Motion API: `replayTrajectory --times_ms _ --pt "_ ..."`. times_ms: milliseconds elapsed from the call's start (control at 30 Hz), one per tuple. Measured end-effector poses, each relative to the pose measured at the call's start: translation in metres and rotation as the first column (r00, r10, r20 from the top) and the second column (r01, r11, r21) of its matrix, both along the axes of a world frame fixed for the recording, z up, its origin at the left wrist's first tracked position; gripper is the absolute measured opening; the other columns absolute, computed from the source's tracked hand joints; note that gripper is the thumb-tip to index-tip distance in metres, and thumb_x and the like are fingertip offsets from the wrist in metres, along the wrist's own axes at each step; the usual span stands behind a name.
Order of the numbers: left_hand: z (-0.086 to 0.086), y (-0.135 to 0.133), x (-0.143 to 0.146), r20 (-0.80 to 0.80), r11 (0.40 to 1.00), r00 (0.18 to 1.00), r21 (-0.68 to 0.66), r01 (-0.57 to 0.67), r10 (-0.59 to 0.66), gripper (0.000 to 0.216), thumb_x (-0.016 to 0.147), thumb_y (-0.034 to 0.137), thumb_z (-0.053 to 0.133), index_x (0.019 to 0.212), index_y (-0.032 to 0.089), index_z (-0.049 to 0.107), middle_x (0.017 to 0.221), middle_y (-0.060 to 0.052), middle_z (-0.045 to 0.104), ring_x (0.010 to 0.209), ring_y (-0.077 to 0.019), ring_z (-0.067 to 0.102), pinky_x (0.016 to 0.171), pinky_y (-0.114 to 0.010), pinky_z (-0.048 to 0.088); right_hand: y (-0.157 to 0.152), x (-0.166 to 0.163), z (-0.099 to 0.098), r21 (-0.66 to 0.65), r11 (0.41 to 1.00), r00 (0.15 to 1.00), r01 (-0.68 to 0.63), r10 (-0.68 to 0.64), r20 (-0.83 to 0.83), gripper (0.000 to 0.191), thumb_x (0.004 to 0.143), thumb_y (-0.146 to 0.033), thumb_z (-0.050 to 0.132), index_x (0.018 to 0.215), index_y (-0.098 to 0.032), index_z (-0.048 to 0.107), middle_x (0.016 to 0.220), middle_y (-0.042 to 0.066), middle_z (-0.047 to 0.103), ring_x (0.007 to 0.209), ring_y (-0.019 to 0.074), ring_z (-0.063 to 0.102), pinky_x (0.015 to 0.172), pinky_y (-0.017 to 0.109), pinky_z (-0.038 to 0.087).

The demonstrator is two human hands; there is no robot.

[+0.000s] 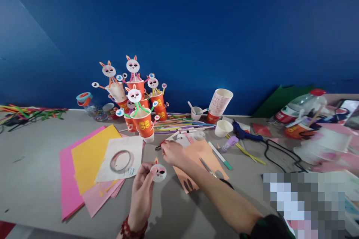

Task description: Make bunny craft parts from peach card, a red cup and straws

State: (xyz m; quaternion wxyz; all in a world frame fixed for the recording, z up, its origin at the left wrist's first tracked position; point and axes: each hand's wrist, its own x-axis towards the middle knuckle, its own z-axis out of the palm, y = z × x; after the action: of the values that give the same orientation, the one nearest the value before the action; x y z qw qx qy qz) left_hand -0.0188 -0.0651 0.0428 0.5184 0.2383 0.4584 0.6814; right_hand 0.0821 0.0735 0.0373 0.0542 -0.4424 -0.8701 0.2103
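My left hand [143, 179] pinches a round white paper rabbit face [159, 174] with one orange ear visible and dark eyes. My right hand [170, 152] reaches across the grey table with its fingers closed. By its fingertips lies a small red and dark object [159, 146]; whether they grip it or anything else cannot be made out. White markers [171, 136] lie just beyond that hand. Beneath my right forearm is an orange paper sheet [202, 151] with ear-shaped cutouts, and scissors [206, 165] rest on it.
Rabbit figures on red paper cups [143, 123] stand at the back left. Coloured sheets [92, 153] and a tape roll [111, 163] lie left. Behind are stacked cups [221, 102] and pipe cleaners [179, 121]. A blue glue gun [245, 133] and its cord lie right.
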Motion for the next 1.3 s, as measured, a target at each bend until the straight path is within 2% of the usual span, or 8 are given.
replayTrajectory --times_ms 167,367,433,500,567,667,833,1300 --pt "0.004 0.003 0.002 -0.007 1.0 1.0 -0.007 -0.006 0.006 0.025 0.078 0.035 0.076 0.079 0.019 0.057 0.079 0.0 0.061 0.075 -0.0131 0.057 0.069 -0.021 0.045 0.0 0.014 0.003 -0.077 0.996 0.973 0.036 -0.052 -0.223 0.016 0.074 -0.008 0.061 0.085 -0.018 0.067 0.084 0.006 0.071 0.083 0.0209 0.066 0.07 0.027 0.045" --pt "0.011 0.011 0.011 0.006 0.999 1.0 0.031 0.029 -0.029 0.023 0.079 0.033 0.075 0.075 0.019 0.057 0.079 -0.001 0.061 0.079 -0.0152 0.058 0.071 -0.022 0.044 -0.028 0.055 0.024 -0.232 0.966 0.811 0.112 -0.224 -0.541 0.01 0.087 -0.025 0.052 0.089 -0.019 0.06 0.084 0.003 0.068 0.074 0.015 0.063 0.064 0.024 0.05" --pt "0.015 0.014 0.018 0.005 0.998 0.999 0.048 0.041 -0.042 0.023 0.078 0.033 0.075 0.073 0.018 0.058 0.082 -0.001 0.062 0.082 -0.0161 0.059 0.072 -0.023 0.045 -0.043 0.067 0.033 -0.316 0.939 0.707 0.136 -0.315 -0.633 0.013 0.088 -0.03 0.053 0.089 -0.019 0.059 0.082 0.003 0.066 0.07 0.0144 0.061 0.06 0.024 0.05" --pt "0.019 0.017 0.025 -0.002 0.997 0.998 0.052 0.056 -0.056 0.022 0.078 0.031 0.076 0.073 0.018 0.059 0.087 -0.002 0.062 0.084 -0.0162 0.059 0.074 -0.023 0.045 -0.056 0.076 0.042 -0.482 0.872 0.478 0.081 -0.458 -0.749 0.012 0.083 -0.031 0.062 0.084 -0.019 0.06 0.078 0.001 0.064 0.065 0.0129 0.057 0.059 0.024 0.048" --pt "0.023 0.018 0.033 0.001 0.995 0.997 0.055 0.081 -0.081 0.021 0.078 0.03 0.076 0.073 0.017 0.06 0.09 -0.003 0.063 0.085 -0.0165 0.059 0.075 -0.024 0.046 -0.065 0.081 0.048 -0.574 0.819 0.303 0.017 -0.551 -0.777 0.014 0.078 -0.03 0.07 0.08 -0.019 0.063 0.076 0.001 0.064 0.063 0.0119 0.055 0.059 0.024 0.047" --pt "0.029 0.018 0.044 0.034 0.988 0.989 0.073 0.138 -0.141 0.019 0.08 0.029 0.074 0.074 0.017 0.06 0.091 -0.004 0.063 0.085 -0.0163 0.059 0.076 -0.025 0.046 -0.069 0.085 0.052 -0.614 0.789 0.201 -0.002 -0.601 -0.773 0.018 0.074 -0.032 0.076 0.077 -0.018 0.065 0.073 0.001 0.066 0.063 0.0127 0.055 0.059 0.025 0.047" --pt "0.032 0.018 0.054 0.063 0.982 0.984 0.096 0.162 -0.168 0.019 0.083 0.028 0.072 0.074 0.017 0.058 0.094 -0.004 0.064 0.088 -0.0173 0.06 0.078 -0.027 0.046 -0.072 0.085 0.051 -0.63 0.776 0.142 0.015 -0.626 -0.767 0.023 0.072 -0.036 0.078 0.075 -0.018 0.064 0.069 0.0 0.065 0.062 0.0136 0.057 0.059 0.026 0.047" --pt "0.032 0.021 0.061 0.009 0.987 0.99 0.08 0.139 -0.14 0.023 0.08 0.033 0.074 0.072 0.018 0.059 0.091 -0.003 0.065 0.084 -0.0161 0.059 0.078 -0.027 0.046 -0.077 0.085 0.045 -0.616 0.787 0.125 0.034 -0.615 -0.779 0.021 0.076 -0.035 0.072 0.073 -0.02 0.058 0.065 -0.002 0.058 0.06 0.0139 0.055 0.057 0.025 0.045"
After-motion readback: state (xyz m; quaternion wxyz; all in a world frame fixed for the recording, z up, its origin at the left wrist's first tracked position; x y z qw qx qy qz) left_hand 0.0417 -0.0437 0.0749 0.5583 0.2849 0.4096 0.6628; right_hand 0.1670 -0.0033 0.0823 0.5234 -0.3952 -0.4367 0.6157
